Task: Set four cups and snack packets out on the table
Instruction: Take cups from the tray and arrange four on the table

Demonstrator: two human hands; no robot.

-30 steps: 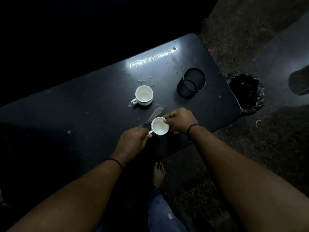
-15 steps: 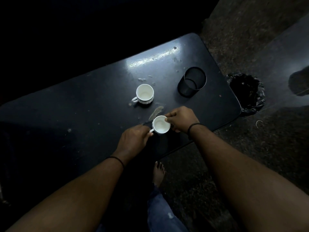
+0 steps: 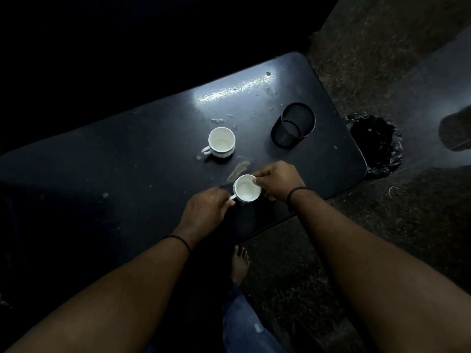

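Two white cups are on the black table (image 3: 127, 174). One cup (image 3: 221, 141) stands alone near the middle, its handle pointing left. A second cup (image 3: 246, 188) sits close to the table's near edge. My left hand (image 3: 206, 212) pinches its handle from the left. My right hand (image 3: 276, 180) grips its rim and side from the right. Both cups look empty. No snack packets are in view.
A black mesh pen holder (image 3: 293, 126) stands at the table's right end. A bin lined with a black bag (image 3: 374, 146) sits on the floor past the right edge. Crumbs and a smear (image 3: 238, 170) mark the tabletop. My bare foot (image 3: 239, 263) is below the near edge.
Both hands and the near cup have shifted slightly away from me along the table. The far cup has stayed put.
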